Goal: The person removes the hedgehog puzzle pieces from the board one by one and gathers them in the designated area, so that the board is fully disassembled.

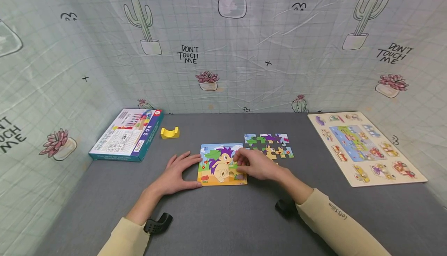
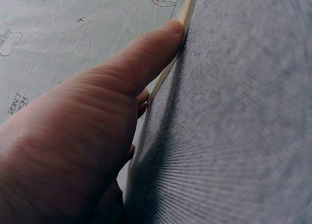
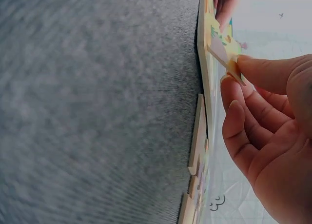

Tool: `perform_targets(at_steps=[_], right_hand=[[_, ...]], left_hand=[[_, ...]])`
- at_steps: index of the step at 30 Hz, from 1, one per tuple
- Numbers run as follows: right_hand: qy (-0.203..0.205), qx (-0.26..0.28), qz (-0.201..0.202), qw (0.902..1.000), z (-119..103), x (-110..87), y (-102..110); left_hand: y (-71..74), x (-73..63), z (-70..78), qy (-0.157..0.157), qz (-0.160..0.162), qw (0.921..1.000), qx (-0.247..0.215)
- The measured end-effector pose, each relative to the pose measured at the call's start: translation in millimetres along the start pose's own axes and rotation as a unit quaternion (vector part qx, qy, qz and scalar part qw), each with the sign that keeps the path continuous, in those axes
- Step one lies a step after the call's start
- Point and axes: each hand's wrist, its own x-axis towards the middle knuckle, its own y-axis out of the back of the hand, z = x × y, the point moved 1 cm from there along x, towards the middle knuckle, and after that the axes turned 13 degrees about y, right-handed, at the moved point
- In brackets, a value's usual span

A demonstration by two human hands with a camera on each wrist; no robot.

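Observation:
A hedgehog picture puzzle board lies flat on the grey table. My left hand rests at its left side with fingers spread; in the left wrist view the thumb touches the board's edge. Over the right part of the board, my right hand pinches a thin puzzle piece between thumb and fingertips. That piece is held tilted at the board's surface, and its picture is mostly hidden in the head view. Several loose puzzle pieces lie right of the board, partly behind the right hand.
At the left lies a flat puzzle box, with a yellow curved block beside it. A wooden peg puzzle board lies at the right. Printed cloth walls enclose the table's back and sides.

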Motion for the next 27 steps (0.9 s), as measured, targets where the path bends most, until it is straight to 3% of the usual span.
perform_targets(at_steps=[12,18,27], right_hand=[[0.024,0.035,0.022,0.9989,4.5,-2.9,1.4],[0.006,0.048,0.037,0.9981,5.5,-9.7,14.6],[0.010,0.043,0.056,0.9974,13.5,-28.2,39.1]], left_hand=[[0.0,0.2,-0.1,0.002,-0.001,1.0000,-0.001],[-0.4,0.9,-0.4,-0.002,0.000,1.0000,-0.001],[-0.3,-0.1,-0.8,-0.006,0.000,1.0000,-0.004]])
